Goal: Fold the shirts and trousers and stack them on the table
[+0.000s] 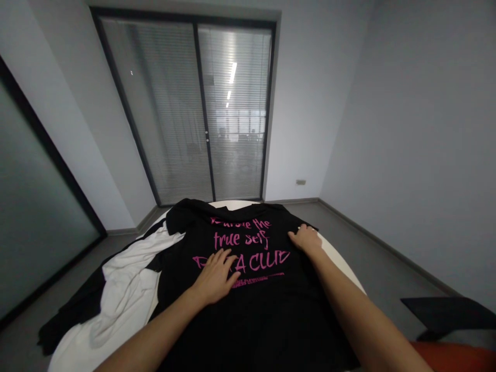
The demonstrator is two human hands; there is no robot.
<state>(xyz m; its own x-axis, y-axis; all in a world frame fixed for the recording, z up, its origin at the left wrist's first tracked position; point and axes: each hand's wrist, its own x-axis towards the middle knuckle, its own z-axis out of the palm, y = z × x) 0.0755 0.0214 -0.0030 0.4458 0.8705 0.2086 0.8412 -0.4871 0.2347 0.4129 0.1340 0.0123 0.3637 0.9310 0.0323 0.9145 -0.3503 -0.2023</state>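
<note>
A black T-shirt (pixel 248 315) with pink lettering is spread out over a white table, its collar end pointing away from me. My left hand (pixel 217 274) rests flat on the printed chest, fingers stretched out and covering part of the large lettering. Over by the shirt's right sleeve, my right hand (pixel 308 239) lies on the fabric near the table's edge, thumb apart from the fingers. The far-left sleeve and shoulder look slightly bunched. A white garment (pixel 129 271) lies crumpled beside the shirt on the left.
The rounded white table (pixel 341 263) shows along the right. Dark clothing (pixel 75 305) hangs over its left edge. A chair with a black part (pixel 449 312) and an orange seat (pixel 453 356) stands at lower right. Beyond the table are glass doors (pixel 240 155) with blinds.
</note>
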